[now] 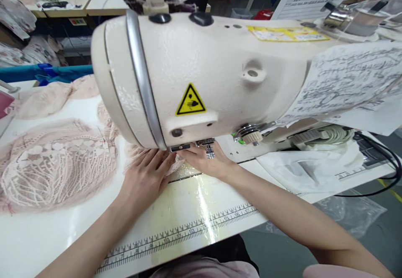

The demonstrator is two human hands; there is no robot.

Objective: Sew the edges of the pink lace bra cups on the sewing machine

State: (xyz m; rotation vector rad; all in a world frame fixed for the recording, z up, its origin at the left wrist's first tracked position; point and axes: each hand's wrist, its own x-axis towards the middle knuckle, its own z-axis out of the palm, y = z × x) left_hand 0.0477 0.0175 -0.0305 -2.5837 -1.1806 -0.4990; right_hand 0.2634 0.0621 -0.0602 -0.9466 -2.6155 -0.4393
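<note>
Under the head of a cream sewing machine [201, 73] lies a piece of pale pink lace fabric [172, 167]. My left hand [146, 175] rests on it left of the needle area, fingers stretched out and slightly spread. My right hand [209, 158] comes in from the other side, its fingers closed at the lace's edge close to my left fingertips. The machine head hides some of its fingertips. A metal guide part [210, 150] hangs in front of the right hand. The needle itself is hidden.
More pink lace pieces [59, 167] lie on the table to the left. A ruler strip [179, 232] runs along the front edge. White cloth [310, 167] and black cables [386, 156] are at the right. Handwritten paper [348, 83] hangs on the machine.
</note>
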